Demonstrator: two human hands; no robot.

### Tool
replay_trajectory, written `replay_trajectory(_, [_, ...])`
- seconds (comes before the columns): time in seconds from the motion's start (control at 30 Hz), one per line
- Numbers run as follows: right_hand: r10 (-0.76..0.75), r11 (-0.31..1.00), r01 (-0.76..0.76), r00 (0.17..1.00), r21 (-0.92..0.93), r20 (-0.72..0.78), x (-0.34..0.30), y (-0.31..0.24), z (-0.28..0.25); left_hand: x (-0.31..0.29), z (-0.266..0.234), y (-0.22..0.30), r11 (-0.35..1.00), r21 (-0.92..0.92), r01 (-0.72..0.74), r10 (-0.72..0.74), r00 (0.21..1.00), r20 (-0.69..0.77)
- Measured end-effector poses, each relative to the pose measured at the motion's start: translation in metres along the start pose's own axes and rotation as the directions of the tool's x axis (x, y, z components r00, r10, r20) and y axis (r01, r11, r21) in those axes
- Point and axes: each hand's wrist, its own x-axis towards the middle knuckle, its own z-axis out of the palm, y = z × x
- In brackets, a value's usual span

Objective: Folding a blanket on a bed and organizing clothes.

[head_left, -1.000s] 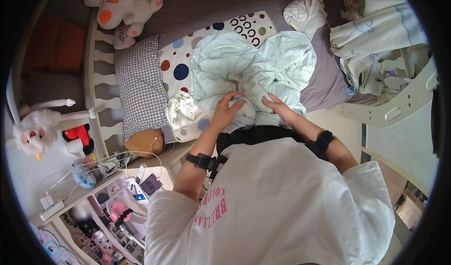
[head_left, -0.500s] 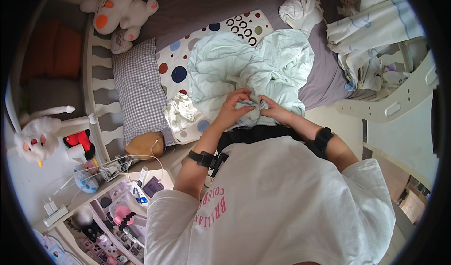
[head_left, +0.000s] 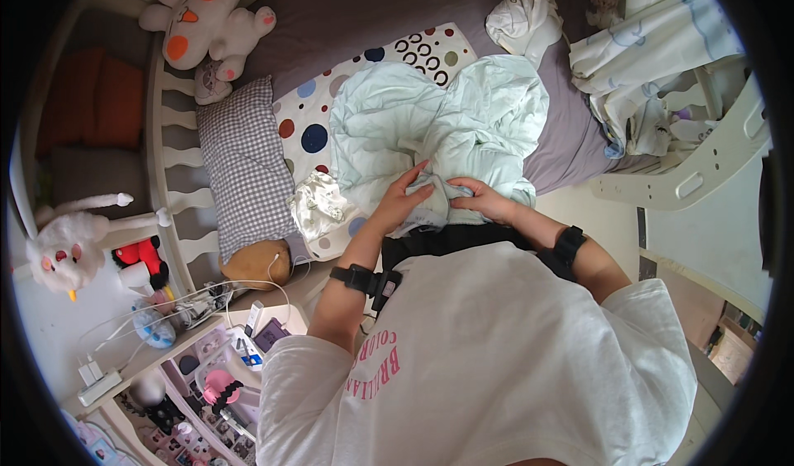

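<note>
Seemingly to keep its loose folds gathered, the pale green blanket lay heaped at the near edge of the bed, partly over a polka-dot sheet, with a grey bunch of it pulled close to the person's body. Seen from the head camera, the left hand reached in from the left, fingers curled and closed on that bunch; the right hand met it from the right, also pinching the fabric. Both forearms bent inward. A checked pillow lay to the left.

Pillow left of blanket
</note>
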Motion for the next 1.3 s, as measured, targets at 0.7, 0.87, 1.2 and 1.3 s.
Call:
replay_trajectory(0.7, [-0.314, 0.891, 0.035, 0.767, -0.453, -0.559, -0.062, 0.072, 0.013, -0.002, 0.049, 0.025, 0.823, 0.343, -0.453, 0.501, 0.863, -0.060])
replay_trajectory(0.87, [-0.683, 0.634, 0.005, 0.474, -0.774, -0.556, -0.070, 0.071, -0.001, -0.014, 0.087, 0.076, 0.853, 0.180, -0.491, 0.511, 0.855, -0.089])
replay_trajectory(1.2, [-0.592, 0.707, 0.063, 0.597, -0.704, -0.541, -0.108, 0.079, -0.057, -0.062, 0.167, 0.166, 0.585, 0.040, -0.810, 0.697, 0.478, -0.534])
replay_trajectory(1.3, [-0.550, 0.722, 0.074, 0.665, -0.688, -0.505, -0.123, 0.065, -0.087, -0.093, 0.186, 0.198, 0.507, 0.327, -0.797, 0.763, 0.239, -0.601])
